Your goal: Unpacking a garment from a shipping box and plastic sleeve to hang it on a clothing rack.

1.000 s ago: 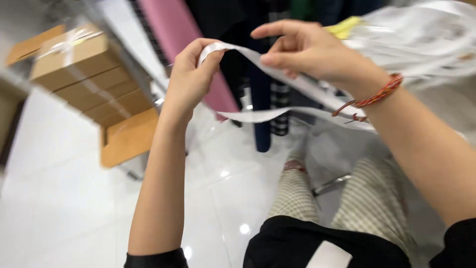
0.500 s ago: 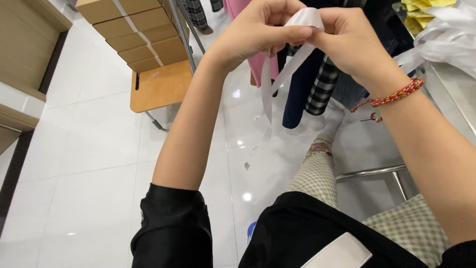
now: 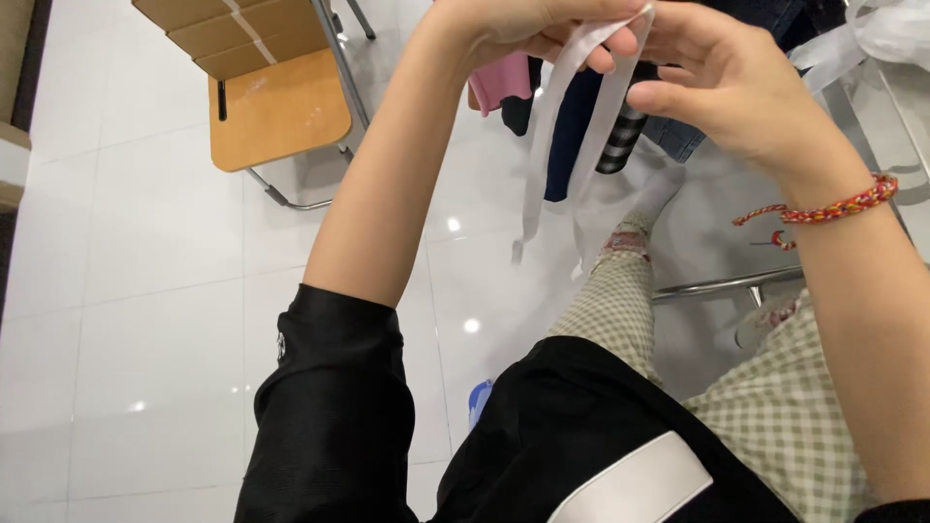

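In the head view, at the top centre of the frame, the left hand [image 3: 528,24] pinches the upper end of a white ribbon strip [image 3: 567,126], and the right hand [image 3: 741,82] grasps the same strip just beside it, with a red braided bracelet [image 3: 838,208] on its wrist. The two ends of the strip hang down over the white tiled floor [image 3: 145,291], in front of some hanging clothes [image 3: 581,126]. In the upper left a wooden stool [image 3: 281,121] carries cardboard boxes [image 3: 228,29].

boxes [image 3: 232,34]: brown cardboard cartons, pale tape strips, stacked top left | resting on a wooden chair seat [image 3: 281,121] | partly cut off by the upper edge | labels, signs, screens: none seen
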